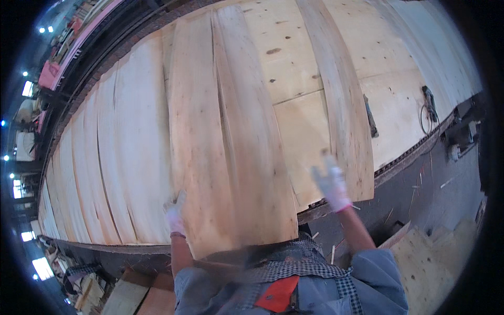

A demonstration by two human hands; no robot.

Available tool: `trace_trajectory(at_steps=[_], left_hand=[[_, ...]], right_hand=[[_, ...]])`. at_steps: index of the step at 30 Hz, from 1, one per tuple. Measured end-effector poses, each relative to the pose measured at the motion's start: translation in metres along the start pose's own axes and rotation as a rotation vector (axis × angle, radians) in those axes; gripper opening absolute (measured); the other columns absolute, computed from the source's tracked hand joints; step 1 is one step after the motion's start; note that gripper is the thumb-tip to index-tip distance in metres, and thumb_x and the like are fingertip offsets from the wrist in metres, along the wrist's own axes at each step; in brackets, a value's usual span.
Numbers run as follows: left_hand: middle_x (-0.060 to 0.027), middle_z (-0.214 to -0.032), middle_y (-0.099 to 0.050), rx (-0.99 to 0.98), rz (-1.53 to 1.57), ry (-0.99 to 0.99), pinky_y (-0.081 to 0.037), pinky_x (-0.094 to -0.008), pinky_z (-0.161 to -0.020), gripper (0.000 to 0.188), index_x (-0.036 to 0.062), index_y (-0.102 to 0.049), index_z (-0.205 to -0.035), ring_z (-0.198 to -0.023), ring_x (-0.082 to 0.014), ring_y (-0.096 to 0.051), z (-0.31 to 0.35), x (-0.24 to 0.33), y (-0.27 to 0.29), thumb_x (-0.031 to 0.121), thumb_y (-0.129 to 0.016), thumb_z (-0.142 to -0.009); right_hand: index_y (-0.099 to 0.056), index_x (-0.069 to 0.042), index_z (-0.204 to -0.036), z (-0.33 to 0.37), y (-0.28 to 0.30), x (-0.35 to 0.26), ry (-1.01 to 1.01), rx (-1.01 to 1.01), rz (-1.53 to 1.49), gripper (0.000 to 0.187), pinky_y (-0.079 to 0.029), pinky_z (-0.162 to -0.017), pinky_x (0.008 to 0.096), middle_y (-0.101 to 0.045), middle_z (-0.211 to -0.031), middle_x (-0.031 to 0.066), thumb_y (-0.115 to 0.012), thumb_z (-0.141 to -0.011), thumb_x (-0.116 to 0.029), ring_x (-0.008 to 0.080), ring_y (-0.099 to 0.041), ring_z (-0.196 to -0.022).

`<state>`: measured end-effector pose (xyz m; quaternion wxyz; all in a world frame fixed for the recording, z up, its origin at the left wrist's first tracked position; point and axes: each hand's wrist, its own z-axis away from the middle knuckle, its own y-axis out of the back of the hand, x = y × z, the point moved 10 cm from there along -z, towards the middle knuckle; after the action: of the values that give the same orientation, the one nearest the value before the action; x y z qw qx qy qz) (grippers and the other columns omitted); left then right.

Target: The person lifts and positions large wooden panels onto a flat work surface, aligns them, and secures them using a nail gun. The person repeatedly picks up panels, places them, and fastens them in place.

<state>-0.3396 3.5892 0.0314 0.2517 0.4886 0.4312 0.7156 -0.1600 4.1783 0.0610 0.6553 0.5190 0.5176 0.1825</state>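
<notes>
Two hands in white gloves with pink cuffs reach over a broad wooden surface. The left hand [176, 214], low and left of centre, is at the left edge of a long tan veneer sheet [202, 142]; whether its fingers close on that edge I cannot tell. The right hand [331, 185], right of centre and blurred, is spread wide near a narrow veneer strip [341, 89], seemingly holding nothing.

The tan sheet runs from the top of the frame to lower centre, its near end close to the person's checked apron [296, 269], which has a red patch [278, 295]. A dark lengthwise split shows down its middle. Between sheet and strip lies a pale knotted panel [291, 58]. Overlapping whitish sheets [142, 131] fill the left. At right, a dark corded object [429, 102] rests near the edge; pale boards [433, 265] occupy the lower right.
</notes>
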Motion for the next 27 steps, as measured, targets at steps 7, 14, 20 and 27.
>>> trace_trajectory(at_steps=[7,14,20,27], left_hand=[[-0.0132,-0.088,-0.069,-0.146,0.182,0.017,-0.051,-0.04,-0.078,0.057,-0.0063,-0.072,-0.104,-0.079,-0.0242,-0.06,0.01,0.027,0.008,0.047,-0.079,-0.085],[-0.0074,-0.083,-0.065,-0.21,0.341,0.051,-0.048,-0.0349,-0.072,0.049,-0.0056,-0.073,-0.098,-0.076,-0.0166,-0.055,0.002,0.009,-0.007,0.041,-0.08,-0.086],[-0.0083,-0.084,-0.065,-0.098,0.182,0.05,-0.048,-0.0356,-0.073,0.053,-0.0055,-0.074,-0.098,-0.079,-0.0159,-0.056,0.034,0.043,0.012,0.046,-0.08,-0.084],[-0.014,-0.091,-0.068,-0.184,0.196,0.062,-0.051,-0.0399,-0.081,0.064,-0.008,-0.071,-0.105,-0.086,-0.022,-0.061,0.067,0.084,0.006,0.053,-0.077,-0.085]], right_hand=[[-0.02,0.001,-0.158,0.032,-0.123,-0.098,-0.399,-0.356,-0.12,0.098,-0.049,-0.102,0.0453,-0.045,-0.147,0.0343,-0.076,-0.086,-0.033,0.0434,-0.058,-0.125],[-0.031,0.002,-0.153,-0.009,-0.11,-0.092,-0.398,-0.199,-0.241,0.086,-0.052,-0.094,0.0459,-0.062,-0.129,0.0284,-0.071,-0.088,-0.038,0.0412,-0.064,-0.115],[-0.03,0.004,-0.154,-0.052,-0.148,-0.066,-0.277,-0.32,0.111,0.091,-0.052,-0.095,0.0455,-0.063,-0.13,0.0264,-0.068,-0.087,-0.044,0.0392,-0.065,-0.115],[-0.034,0.006,-0.151,-0.054,-0.169,-0.077,-0.406,-0.494,-0.35,0.091,-0.053,-0.094,0.0457,-0.067,-0.122,0.0261,-0.067,-0.086,-0.048,0.0387,-0.067,-0.111]])
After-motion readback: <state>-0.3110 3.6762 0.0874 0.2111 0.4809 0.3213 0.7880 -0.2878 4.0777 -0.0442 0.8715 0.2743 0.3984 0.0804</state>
